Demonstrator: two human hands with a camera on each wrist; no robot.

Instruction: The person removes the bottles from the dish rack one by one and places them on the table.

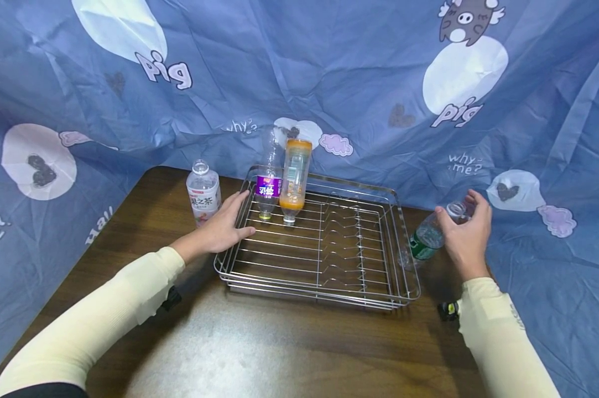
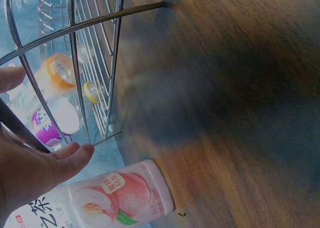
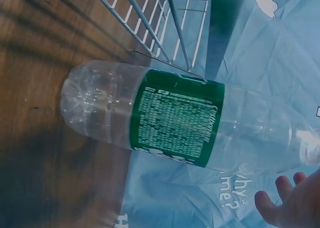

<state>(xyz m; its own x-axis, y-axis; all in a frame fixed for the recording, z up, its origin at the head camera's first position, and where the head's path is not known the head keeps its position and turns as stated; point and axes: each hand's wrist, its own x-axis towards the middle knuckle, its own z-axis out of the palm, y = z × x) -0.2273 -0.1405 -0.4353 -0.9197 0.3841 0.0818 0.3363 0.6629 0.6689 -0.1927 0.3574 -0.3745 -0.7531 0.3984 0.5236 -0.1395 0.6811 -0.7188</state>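
My left hand (image 1: 222, 224) is at the left rim of a metal wire dish rack (image 1: 319, 284), thumb and fingers spread, the thumb reaching over the inside. Close behind it stands a clear peach tea bottle (image 1: 203, 193), whose peach label (image 2: 117, 198) shows in the left wrist view. My right hand (image 1: 465, 232) is around the neck of a clear plastic bottle with a green label (image 1: 425, 241), fingers spread and relaxed. In the right wrist view the green-labelled bottle (image 3: 175, 120) stands on the table, with fingertips (image 3: 267, 205) beside its neck.
Inside the rack, a purple-labelled bottle (image 1: 268, 187) and an orange-banded bottle (image 1: 294, 177) stand neck down at the back left. The dark wooden table (image 1: 219, 337) carries the rack. A blue printed cloth (image 1: 299, 72) hangs behind.
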